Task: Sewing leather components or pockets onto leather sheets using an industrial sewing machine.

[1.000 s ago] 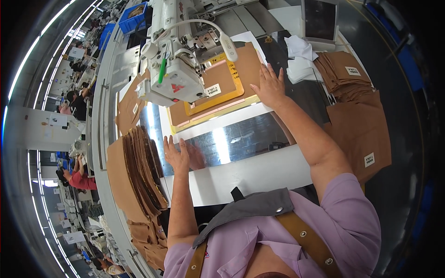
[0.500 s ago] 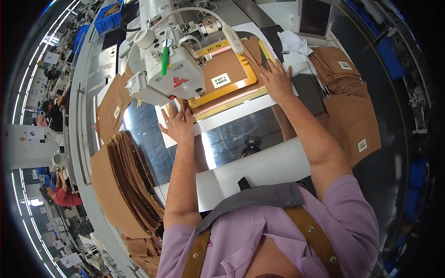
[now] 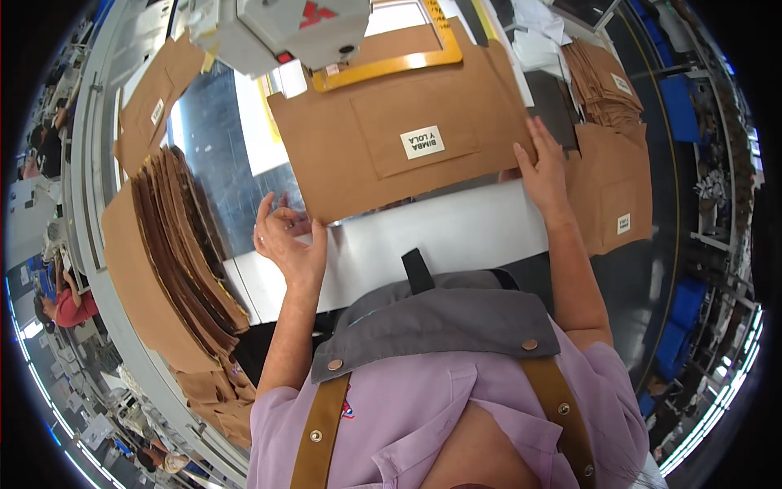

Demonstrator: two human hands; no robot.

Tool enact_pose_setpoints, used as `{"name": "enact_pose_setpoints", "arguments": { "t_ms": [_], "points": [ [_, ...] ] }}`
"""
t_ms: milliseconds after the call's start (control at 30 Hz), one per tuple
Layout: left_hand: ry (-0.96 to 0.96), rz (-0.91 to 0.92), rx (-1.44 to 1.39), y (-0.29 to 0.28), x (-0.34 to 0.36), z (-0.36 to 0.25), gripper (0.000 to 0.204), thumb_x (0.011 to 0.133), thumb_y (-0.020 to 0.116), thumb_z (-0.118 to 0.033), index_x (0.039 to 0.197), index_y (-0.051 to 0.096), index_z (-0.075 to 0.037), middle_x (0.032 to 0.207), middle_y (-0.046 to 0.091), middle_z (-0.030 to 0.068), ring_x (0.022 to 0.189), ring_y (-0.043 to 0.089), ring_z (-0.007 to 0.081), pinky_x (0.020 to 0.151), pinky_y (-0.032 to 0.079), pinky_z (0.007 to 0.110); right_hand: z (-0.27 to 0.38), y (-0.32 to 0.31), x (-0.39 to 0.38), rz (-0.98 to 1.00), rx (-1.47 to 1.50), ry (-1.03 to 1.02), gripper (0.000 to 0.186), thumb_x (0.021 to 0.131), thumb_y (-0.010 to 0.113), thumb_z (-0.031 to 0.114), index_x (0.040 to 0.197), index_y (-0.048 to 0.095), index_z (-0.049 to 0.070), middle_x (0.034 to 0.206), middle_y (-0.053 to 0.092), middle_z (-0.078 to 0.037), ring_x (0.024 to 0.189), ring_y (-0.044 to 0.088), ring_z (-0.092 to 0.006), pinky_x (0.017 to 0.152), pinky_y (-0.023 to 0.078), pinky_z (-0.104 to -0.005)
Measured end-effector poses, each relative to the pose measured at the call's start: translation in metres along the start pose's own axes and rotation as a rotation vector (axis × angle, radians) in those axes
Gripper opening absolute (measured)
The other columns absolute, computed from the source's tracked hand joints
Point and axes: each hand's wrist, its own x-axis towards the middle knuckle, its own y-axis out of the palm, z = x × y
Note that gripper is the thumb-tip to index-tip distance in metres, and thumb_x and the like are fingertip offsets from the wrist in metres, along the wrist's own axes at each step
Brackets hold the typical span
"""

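Observation:
A brown fabric panel (image 3: 326, 155) with a stitched pocket outline and a white label (image 3: 422, 143) lies in front of me, its far part beneath a yellow clamp frame (image 3: 391, 68). At the panel's near left corner, my left hand (image 3: 292, 244) pinches the edge with thumb and fingers, the index finger raised. My right hand (image 3: 544, 175) grips the right edge, thumb on top. Above the clamp frame hangs the white head of a sewing machine (image 3: 285, 28).
A thick stack of brown pieces (image 3: 155, 269) stands at my left, with a labelled panel (image 3: 159, 102) beyond it. Right of the machine lie folded brown panels (image 3: 599, 81), another labelled panel (image 3: 615, 191) and white cloth (image 3: 538, 37). A shiny metal plate (image 3: 220, 122) covers the table.
The brown panel has come toward me, partly out from the frame. Both hands have drawn back from beside the frame and now hold the panel's edges. My view has shifted nearer.

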Motion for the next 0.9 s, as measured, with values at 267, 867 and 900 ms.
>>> {"name": "enact_pose_setpoints", "arguments": {
  "t_ms": [267,867,900],
  "points": [
    [0.312,0.155,0.111,0.005,-0.032,-0.002,0.083,0.085,0.077,-0.026,0.156,0.040,-0.006,0.163,0.038,0.0165,0.154,0.029,0.0346,0.124,0.013,0.053,-0.018,0.006,-0.017,-0.097,0.080,0.132,0.068,0.099,0.066,0.040,0.148,0.046,-0.003,0.145,0.053,-0.021,0.133,0.050,-0.0399,0.113,0.037,-0.0509],
    [0.390,0.224,0.247,0.015,-0.026,0.007,0.071,0.092,0.068,-0.036,0.154,0.046,-0.010,0.159,0.047,0.0079,0.149,0.040,0.0245,0.123,0.008,0.049,0.000,0.020,-0.002,-0.179,-0.276,0.159,0.064,0.094,0.067,0.056,0.131,0.062,0.004,0.138,0.053,-0.009,0.134,0.044,-0.0320,0.112,0.036,-0.0496],
    [0.404,0.211,0.255,0.014,-0.023,0.007,0.068,0.092,0.067,-0.036,0.153,0.048,-0.011,0.158,0.049,0.0068,0.148,0.042,0.0237,0.123,0.008,0.049,0.001,0.020,-0.003,-0.182,-0.271,0.136,0.058,0.093,0.071,0.052,0.125,0.063,0.004,0.136,0.054,-0.010,0.131,0.046,-0.0329,0.110,0.037,-0.0497]
  ]
}}
